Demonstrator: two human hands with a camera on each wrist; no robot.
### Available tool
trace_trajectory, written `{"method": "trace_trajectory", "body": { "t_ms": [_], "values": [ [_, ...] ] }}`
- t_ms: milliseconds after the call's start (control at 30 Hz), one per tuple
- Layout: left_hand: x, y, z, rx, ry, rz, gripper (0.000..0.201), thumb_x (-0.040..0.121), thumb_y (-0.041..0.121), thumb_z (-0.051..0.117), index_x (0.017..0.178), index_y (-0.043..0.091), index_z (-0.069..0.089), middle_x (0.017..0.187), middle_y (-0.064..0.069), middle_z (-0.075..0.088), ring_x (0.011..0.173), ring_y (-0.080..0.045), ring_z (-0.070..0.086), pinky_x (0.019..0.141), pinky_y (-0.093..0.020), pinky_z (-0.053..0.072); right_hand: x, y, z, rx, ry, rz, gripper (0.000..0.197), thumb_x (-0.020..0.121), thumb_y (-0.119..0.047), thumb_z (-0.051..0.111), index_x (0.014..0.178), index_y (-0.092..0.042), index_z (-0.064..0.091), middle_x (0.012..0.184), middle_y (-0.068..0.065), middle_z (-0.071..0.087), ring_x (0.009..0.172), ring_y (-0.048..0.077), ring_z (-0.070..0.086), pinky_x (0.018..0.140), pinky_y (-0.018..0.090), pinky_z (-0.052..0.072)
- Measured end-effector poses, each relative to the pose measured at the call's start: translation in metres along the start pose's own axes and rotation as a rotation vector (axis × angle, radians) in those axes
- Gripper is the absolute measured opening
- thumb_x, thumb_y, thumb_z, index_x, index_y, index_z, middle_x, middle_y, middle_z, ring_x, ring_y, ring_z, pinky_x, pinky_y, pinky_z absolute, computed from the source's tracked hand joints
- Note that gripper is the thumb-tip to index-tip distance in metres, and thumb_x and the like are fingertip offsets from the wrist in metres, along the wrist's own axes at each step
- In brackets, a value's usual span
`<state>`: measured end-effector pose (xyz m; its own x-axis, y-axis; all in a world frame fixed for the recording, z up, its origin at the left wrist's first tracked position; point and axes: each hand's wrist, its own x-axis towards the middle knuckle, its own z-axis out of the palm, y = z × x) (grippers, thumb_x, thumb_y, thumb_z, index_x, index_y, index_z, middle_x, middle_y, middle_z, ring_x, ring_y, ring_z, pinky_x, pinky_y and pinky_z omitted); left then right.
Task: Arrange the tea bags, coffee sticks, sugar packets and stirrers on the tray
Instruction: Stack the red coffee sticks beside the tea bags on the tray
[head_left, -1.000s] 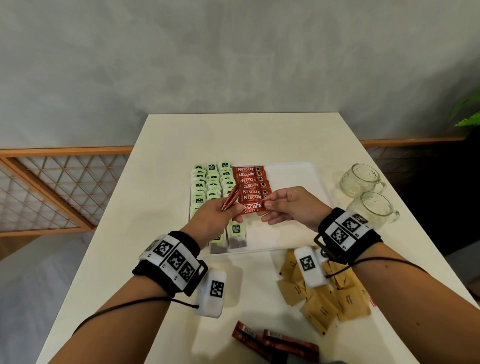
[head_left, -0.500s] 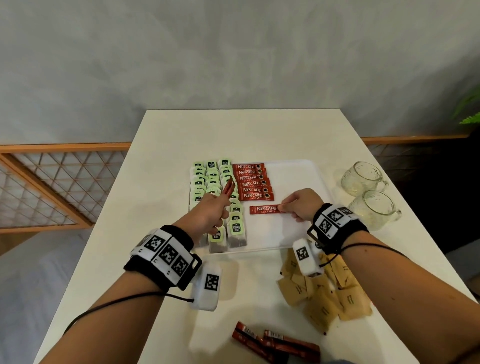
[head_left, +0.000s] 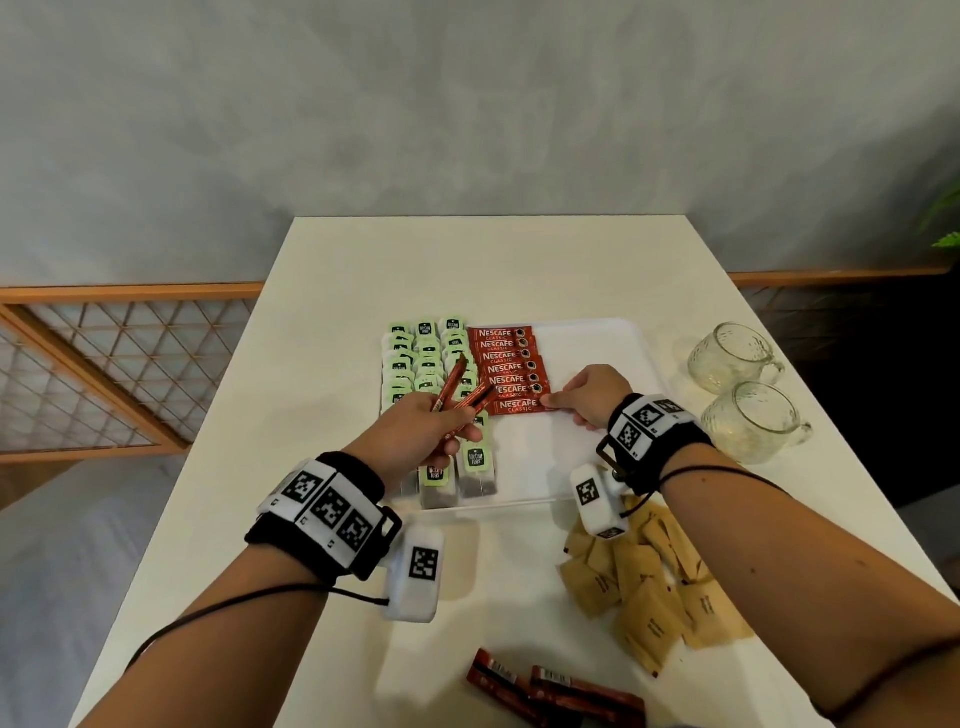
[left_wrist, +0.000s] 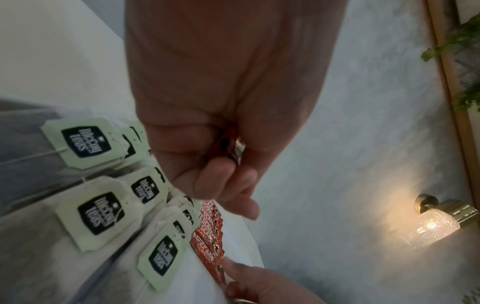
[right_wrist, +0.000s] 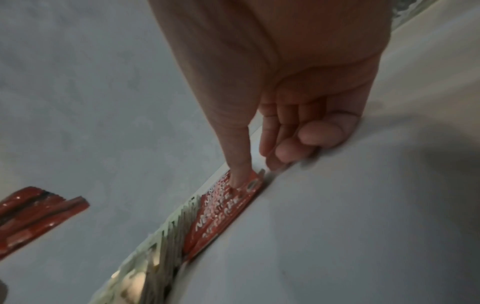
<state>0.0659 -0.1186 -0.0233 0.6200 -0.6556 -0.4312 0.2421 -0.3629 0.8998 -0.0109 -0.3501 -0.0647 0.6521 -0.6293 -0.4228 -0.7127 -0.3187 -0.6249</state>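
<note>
A white tray holds three columns of green-tagged tea bags and, to their right, a column of red coffee sticks. My left hand hovers over the tea bags and grips a few more coffee sticks, whose ends show in the left wrist view. My right hand rests on the tray with its index fingertip pressing the right end of the nearest stick, which lies against the column. No stirrers are in view.
Brown sugar packets lie in a loose heap on the table right of the tray's near edge. A few more coffee sticks lie near the table's front edge. Two glass mugs stand to the right of the tray.
My right hand laid one coffee stick on the tray, then slid it up against the column. The left hand kept its sticks, which now fan apart.
</note>
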Motion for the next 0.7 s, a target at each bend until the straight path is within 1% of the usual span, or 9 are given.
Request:
{"method": "trace_trajectory", "body": {
  "t_ms": [133, 200, 267, 367, 433, 533, 567, 633, 700],
  "values": [
    [0.002, -0.001, 0.003, 0.180, 0.085, 0.087, 0.016, 0.092, 0.023, 0.065, 0.098, 0.012, 0.054, 0.076, 0.002, 0.059, 0.059, -0.011, 0.040, 0.055, -0.024, 0.036, -0.010, -0.001, -0.001, 0.147, 0.051, -0.076, 0.044, 0.079, -0.054, 0.070, 0.076, -0.012, 0.059, 0.071, 0.006, 0.062, 0.059, 0.017, 0.051, 0.060, 0.029, 0.042],
    [0.003, -0.003, 0.007, 0.247, 0.112, 0.134, 0.019, 0.090, 0.025, 0.067, 0.096, 0.012, 0.054, 0.074, 0.004, 0.052, 0.058, -0.010, 0.040, 0.055, -0.024, 0.034, -0.027, -0.011, -0.001, 0.295, -0.096, -0.106, 0.050, 0.085, -0.058, 0.061, 0.087, -0.009, 0.065, 0.075, 0.006, 0.066, 0.055, 0.014, 0.051, 0.056, 0.027, 0.040],
    [0.005, -0.003, 0.013, 0.267, 0.122, 0.190, 0.020, 0.089, 0.024, 0.068, 0.088, 0.015, 0.051, 0.078, 0.003, 0.055, 0.059, -0.008, 0.042, 0.054, -0.023, 0.034, -0.044, -0.021, 0.001, 0.456, -0.289, -0.109, 0.051, 0.089, -0.057, 0.056, 0.097, -0.008, 0.066, 0.075, 0.006, 0.067, 0.053, 0.013, 0.049, 0.053, 0.025, 0.038],
    [0.008, -0.004, 0.020, 0.315, 0.132, 0.238, 0.026, 0.087, 0.023, 0.071, 0.079, 0.020, 0.047, 0.089, -0.002, 0.064, 0.073, -0.014, 0.052, 0.066, -0.029, 0.040, -0.058, -0.027, 0.006, 0.598, -0.432, -0.178, 0.026, 0.095, -0.032, 0.058, 0.097, -0.007, 0.065, 0.076, 0.010, 0.064, 0.051, 0.013, 0.050, 0.051, 0.024, 0.039],
    [0.007, -0.004, 0.023, 0.317, 0.124, 0.237, 0.026, 0.083, 0.021, 0.076, 0.087, 0.016, 0.050, 0.087, 0.002, 0.064, 0.076, -0.014, 0.055, 0.067, -0.025, 0.043, -0.060, -0.025, 0.008, 0.612, -0.421, -0.256, 0.007, 0.094, -0.012, 0.060, 0.094, -0.009, 0.065, 0.076, 0.010, 0.063, 0.050, 0.011, 0.051, 0.050, 0.021, 0.042],
    [0.002, -0.004, 0.018, 0.296, 0.104, 0.214, 0.036, 0.077, 0.023, 0.081, 0.103, 0.012, 0.058, 0.080, 0.009, 0.061, 0.067, -0.006, 0.056, 0.055, -0.011, 0.042, -0.060, -0.020, 0.003, 0.575, -0.312, -0.360, 0.009, 0.091, -0.004, 0.062, 0.096, -0.010, 0.067, 0.074, 0.006, 0.063, 0.050, 0.008, 0.054, 0.051, 0.019, 0.045],
    [0.001, -0.005, 0.015, 0.290, 0.092, 0.207, 0.035, 0.077, 0.025, 0.082, 0.102, 0.012, 0.061, 0.075, 0.009, 0.059, 0.061, -0.004, 0.053, 0.052, -0.010, 0.040, -0.061, -0.018, 0.001, 0.556, -0.282, -0.386, 0.009, 0.091, -0.005, 0.063, 0.097, -0.011, 0.067, 0.073, 0.004, 0.064, 0.051, 0.008, 0.055, 0.052, 0.019, 0.046],
    [-0.001, -0.007, 0.011, 0.286, 0.085, 0.189, 0.029, 0.079, 0.034, 0.079, 0.091, 0.013, 0.064, 0.061, 0.009, 0.051, 0.050, -0.005, 0.045, 0.049, -0.017, 0.038, -0.061, -0.016, -0.002, 0.535, -0.247, -0.417, 0.010, 0.090, -0.006, 0.064, 0.097, -0.012, 0.067, 0.075, 0.003, 0.066, 0.051, 0.008, 0.055, 0.053, 0.019, 0.046],
    [-0.003, -0.009, 0.009, 0.257, 0.107, 0.163, 0.032, 0.084, 0.041, 0.072, 0.087, 0.010, 0.065, 0.055, 0.008, 0.044, 0.047, -0.010, 0.039, 0.049, -0.023, 0.037, -0.063, -0.016, -0.002, 0.540, -0.234, -0.426, 0.010, 0.089, -0.006, 0.066, 0.097, -0.012, 0.067, 0.076, 0.003, 0.068, 0.051, 0.009, 0.056, 0.055, 0.019, 0.046]
  ]
}}
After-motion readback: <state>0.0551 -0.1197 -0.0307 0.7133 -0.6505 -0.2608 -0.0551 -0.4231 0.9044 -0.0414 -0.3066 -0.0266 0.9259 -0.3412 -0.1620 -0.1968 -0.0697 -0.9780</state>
